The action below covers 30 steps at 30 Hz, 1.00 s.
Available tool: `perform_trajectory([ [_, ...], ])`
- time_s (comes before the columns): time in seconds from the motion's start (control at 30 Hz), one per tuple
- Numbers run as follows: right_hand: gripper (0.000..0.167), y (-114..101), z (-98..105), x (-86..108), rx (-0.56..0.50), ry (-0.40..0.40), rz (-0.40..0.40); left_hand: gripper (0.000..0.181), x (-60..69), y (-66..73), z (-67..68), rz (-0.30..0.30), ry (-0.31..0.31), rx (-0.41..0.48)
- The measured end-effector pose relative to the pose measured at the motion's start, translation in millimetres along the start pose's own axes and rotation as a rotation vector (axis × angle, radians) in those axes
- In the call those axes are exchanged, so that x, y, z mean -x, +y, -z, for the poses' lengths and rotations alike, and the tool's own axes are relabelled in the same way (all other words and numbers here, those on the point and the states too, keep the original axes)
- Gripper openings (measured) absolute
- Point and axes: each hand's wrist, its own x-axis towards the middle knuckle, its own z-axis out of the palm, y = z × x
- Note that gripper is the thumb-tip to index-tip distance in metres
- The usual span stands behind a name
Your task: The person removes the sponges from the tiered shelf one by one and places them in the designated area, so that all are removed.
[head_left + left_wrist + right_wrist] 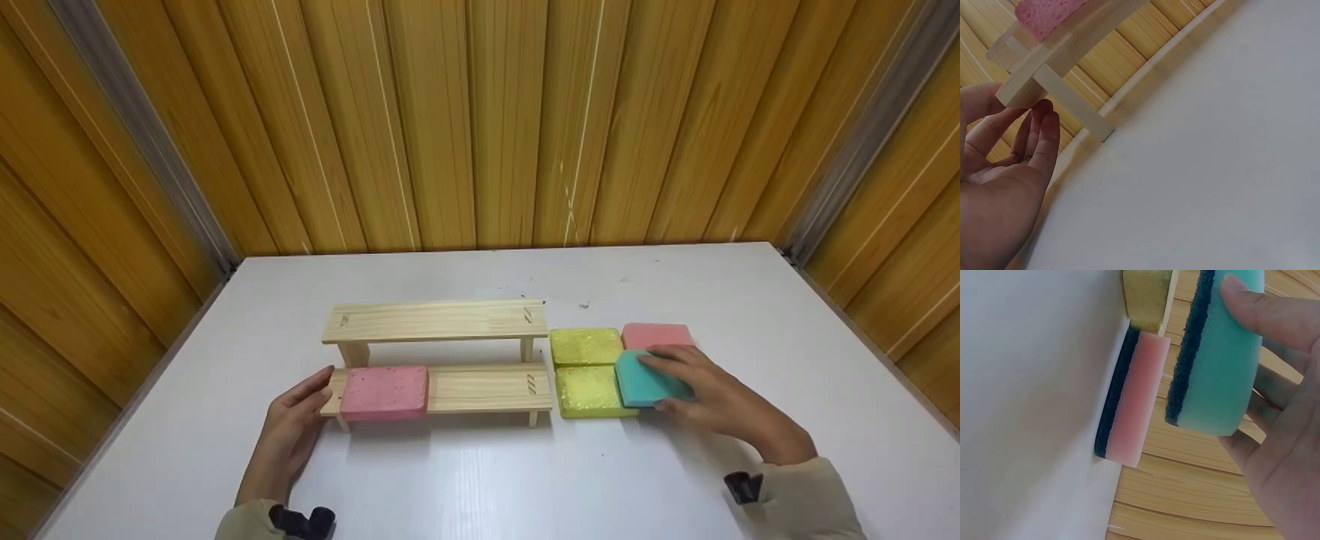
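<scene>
In the head view my right hand (712, 390) holds a teal sponge (646, 379) between thumb and fingers. The sponge has a dark scouring layer and, in the right wrist view, hangs tilted and apart from a pink sponge (1137, 399). Two yellow sponges (586, 346) lie beside that pink one on the table. At the left end of a wooden rack with two step-like boards, my left hand (289, 427) grips the lower board (480, 388), fingertips against its end near a leg (1072, 104). Another pink sponge (385, 392) lies flat on this board's left part.
The upper board (435, 321) stands behind the lower one and bears nothing. Under everything is a white table (480, 480) with small dark marks near its back. Yellow wood-patterned walls (502, 127) enclose the back and both sides.
</scene>
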Motion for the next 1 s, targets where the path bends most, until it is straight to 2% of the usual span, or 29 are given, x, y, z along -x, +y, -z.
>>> perform_trajectory([
  [0.23, 0.063, 1, 3, 1.2, 0.016, -0.04, -0.051, 0.054, -0.6, -0.4, 0.0, -0.003, -0.01, -0.02],
  [0.43, 0.064, 2, 6, 1.6, 0.018, -0.068, -0.095, 0.056, -0.3, -0.3, 0.3, 0.005, -0.011, 0.017],
  [0.67, 0.063, 3, 9, 1.9, -0.047, -0.133, -0.165, 0.056, -0.6, -0.6, 0.5, 0.003, -0.006, 0.014],
  [0.77, 0.062, 5, 10, 2.8, -0.052, -0.137, -0.175, 0.056, -0.5, -0.6, 0.4, 0.001, -0.006, 0.021],
  [1.0, 0.061, 11, 12, 7.2, -0.038, -0.104, -0.148, 0.056, -0.3, -0.8, -0.3, -0.003, 0.012, -0.027],
])
